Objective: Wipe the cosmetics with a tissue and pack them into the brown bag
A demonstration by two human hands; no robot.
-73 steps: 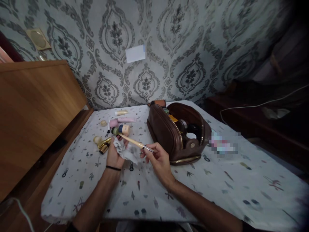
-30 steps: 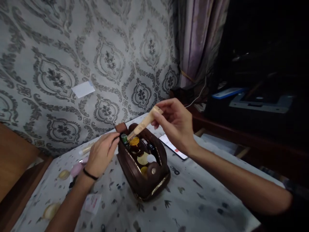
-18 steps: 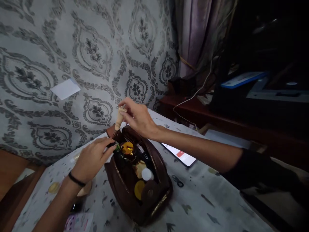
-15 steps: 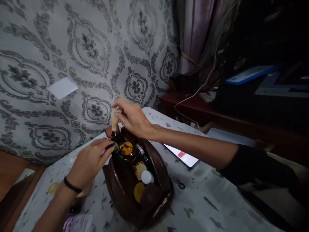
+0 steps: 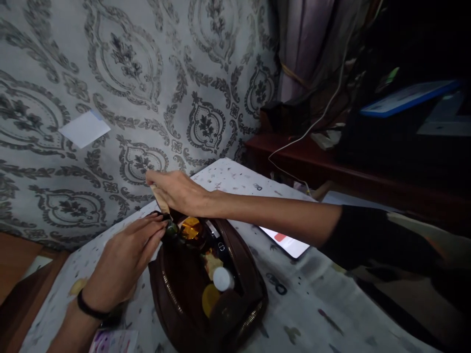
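A brown zip bag (image 5: 162, 294) stands unzipped on the table, with bottles and jars inside. My right hand (image 5: 180, 191) is closed on a slim beige tube-like item (image 5: 160, 200) over the bag's far left end, its lower tip pointing down toward the left fingers. At that same end my left hand (image 5: 127, 255), a black band on its wrist, has its fingers pressed together on a small green glassy item (image 5: 171, 228). Beside it lies an amber bottle (image 5: 192, 228). Nearer me in the bag are a white cap (image 5: 223, 279) and a yellow round lid (image 5: 210, 299).
The table has a patterned white cloth (image 5: 309, 304). A lit phone (image 5: 289, 242) lies right of the bag, under my right forearm. A purple-and-white packet (image 5: 114, 340) is at the near left. Behind are a patterned wall (image 5: 147, 98), a dark red shelf (image 5: 294, 157) and a white cable (image 5: 312, 125).
My right hand has moved down and left with the beige item, which is now tilted and closer to my left hand. My left hand stays at the green item; the view has shifted slightly.
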